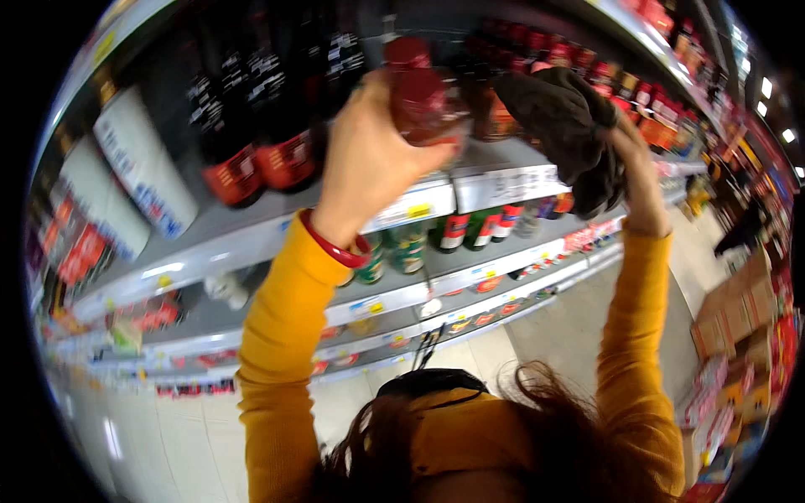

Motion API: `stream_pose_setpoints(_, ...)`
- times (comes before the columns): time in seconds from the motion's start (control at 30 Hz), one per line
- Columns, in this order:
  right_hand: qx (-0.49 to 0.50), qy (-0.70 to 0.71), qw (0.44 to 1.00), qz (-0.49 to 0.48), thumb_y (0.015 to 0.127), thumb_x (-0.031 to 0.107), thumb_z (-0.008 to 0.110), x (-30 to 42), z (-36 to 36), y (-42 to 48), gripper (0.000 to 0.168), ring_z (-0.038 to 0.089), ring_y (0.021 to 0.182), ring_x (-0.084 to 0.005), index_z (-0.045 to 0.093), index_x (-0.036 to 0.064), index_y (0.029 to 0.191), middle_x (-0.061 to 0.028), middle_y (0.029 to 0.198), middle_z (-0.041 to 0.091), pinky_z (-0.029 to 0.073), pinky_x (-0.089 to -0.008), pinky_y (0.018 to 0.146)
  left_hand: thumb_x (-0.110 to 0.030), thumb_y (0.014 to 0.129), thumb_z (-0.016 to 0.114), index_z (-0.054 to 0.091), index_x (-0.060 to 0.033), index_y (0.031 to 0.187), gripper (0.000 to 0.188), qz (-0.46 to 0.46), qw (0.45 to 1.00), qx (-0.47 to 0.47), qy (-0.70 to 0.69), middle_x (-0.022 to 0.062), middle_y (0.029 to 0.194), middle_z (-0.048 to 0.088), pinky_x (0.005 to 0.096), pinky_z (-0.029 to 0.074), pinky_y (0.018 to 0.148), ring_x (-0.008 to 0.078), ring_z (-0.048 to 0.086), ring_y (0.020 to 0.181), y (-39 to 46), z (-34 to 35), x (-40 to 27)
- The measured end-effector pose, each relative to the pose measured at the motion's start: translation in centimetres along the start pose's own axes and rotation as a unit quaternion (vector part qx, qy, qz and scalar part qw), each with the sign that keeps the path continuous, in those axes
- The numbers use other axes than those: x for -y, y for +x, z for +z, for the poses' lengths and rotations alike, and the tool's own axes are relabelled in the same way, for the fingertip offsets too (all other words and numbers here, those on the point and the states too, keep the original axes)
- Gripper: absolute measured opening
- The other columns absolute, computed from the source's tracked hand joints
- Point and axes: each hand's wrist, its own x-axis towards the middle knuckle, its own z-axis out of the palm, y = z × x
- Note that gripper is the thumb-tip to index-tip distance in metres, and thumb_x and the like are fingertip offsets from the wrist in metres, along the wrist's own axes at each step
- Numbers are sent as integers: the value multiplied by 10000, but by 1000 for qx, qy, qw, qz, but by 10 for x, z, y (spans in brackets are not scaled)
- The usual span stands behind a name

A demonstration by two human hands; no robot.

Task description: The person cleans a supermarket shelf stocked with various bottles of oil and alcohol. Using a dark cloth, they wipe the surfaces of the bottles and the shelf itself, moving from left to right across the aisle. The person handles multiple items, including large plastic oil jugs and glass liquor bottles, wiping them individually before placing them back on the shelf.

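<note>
My left hand (368, 157), with a red bangle at the wrist, is wrapped around a bottle with a red cap (418, 88). That bottle is over the front part of a store shelf (251, 232), and blur hides whether its base touches the shelf. Over to the right, my right hand (638, 160) grips a dark brown cloth (556, 119), bunched up and hanging in front of the shelf. Dark bottles with red labels (286, 157) stand to the left of my left hand. Behind the cloth are rows of red-capped bottles (566, 53).
Tall white bottles (148, 166) stand at the shelf's left. A price strip (509, 187) runs along the shelf edge. Green bottles (481, 227) stand on the shelf below. Cardboard boxes (732, 308) are stacked across the aisle floor (566, 320) at the right.
</note>
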Motion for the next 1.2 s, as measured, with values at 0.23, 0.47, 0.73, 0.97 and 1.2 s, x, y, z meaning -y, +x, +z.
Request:
stream_pose_setpoints(0.23, -303, 448, 837, 87, 840, 166, 553, -83, -55, -132, 332, 614, 951, -253, 548, -8, 1123, -137, 1073, 617, 505, -355, 852, -72, 557, 742, 567, 4, 999, 482, -71, 989, 123, -47, 116, 891, 647, 292, 483, 748, 202, 628, 818, 54, 54, 35)
stream_pose_setpoints(0.47, -368, 446, 812, 74, 855, 83, 484, -113, -86, -218, 465, 528, 1092, -280, 360, 69, 1303, -141, 1234, 494, 458, -410, 920, -6, 592, 701, 568, 23, 1002, 432, -161, 958, 219, -91, 107, 891, 643, 284, 475, 750, 184, 618, 817, 73, 81, 58)
stream_pose_setpoints(0.73, -374, 480, 793, 26, 875, 169, 497, -107, -94, -242, 471, 518, 1105, -301, 364, 55, 1312, -151, 1241, 495, 442, -426, 934, 38, 626, 673, 519, 9, 1124, 522, -224, 930, 264, -126, 95, 1001, 615, 288, 456, 820, 168, 590, 900, 75, 89, 68)
stream_pose_setpoints(0.97, -441, 347, 827, 25, 860, 85, 491, -105, -93, -235, 453, 541, 1066, -289, 370, 32, 1293, -156, 1190, 523, 474, -394, 891, -47, 637, 730, 446, -19, 1219, 648, 12, 970, 75, 229, 177, 1116, 527, 351, 441, 874, 294, 553, 999, 50, 86, 55)
stream_pose_setpoints(1.2, -528, 156, 833, 61, 770, -44, 538, -133, -94, -248, 495, 566, 1010, -240, 398, 31, 1239, -127, 1131, 545, 496, -351, 853, -43, 704, 691, 458, -8, 1126, 483, -56, 980, 93, 167, 157, 976, 571, 363, 470, 773, 303, 591, 890, 32, 83, 40)
